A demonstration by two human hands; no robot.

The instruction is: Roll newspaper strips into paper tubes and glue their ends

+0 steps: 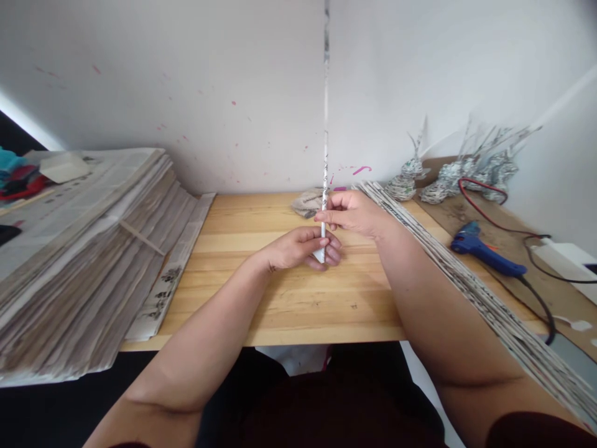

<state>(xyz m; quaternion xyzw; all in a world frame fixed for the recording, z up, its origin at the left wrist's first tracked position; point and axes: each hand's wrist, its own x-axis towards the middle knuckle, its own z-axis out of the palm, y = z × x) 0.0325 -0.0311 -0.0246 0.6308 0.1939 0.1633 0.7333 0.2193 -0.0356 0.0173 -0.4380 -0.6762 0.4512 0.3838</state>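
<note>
A long, thin rolled newspaper tube (pixel 325 149) stands upright over the middle of the wooden table, its top running out of view. Near its lower end my left hand (pixel 305 247) pinches it between thumb and fingers, and a small white paper flap shows beside the tube there. Just above, my right hand (pixel 352 213) grips the same tube with thumb and fingertips. Behind the hands lies a crumpled greyish cloth or paper (pixel 305 203), partly covered by the right hand and the tube.
A tall stack of newspaper sheets (pixel 93 261) fills the left side. Several finished paper tubes (pixel 448 277) lie along the right of the table (pixel 298 317). Beyond them are a blue glue gun (pixel 487 252) with its cord and several woven paper figures (pixel 448 180) on cardboard.
</note>
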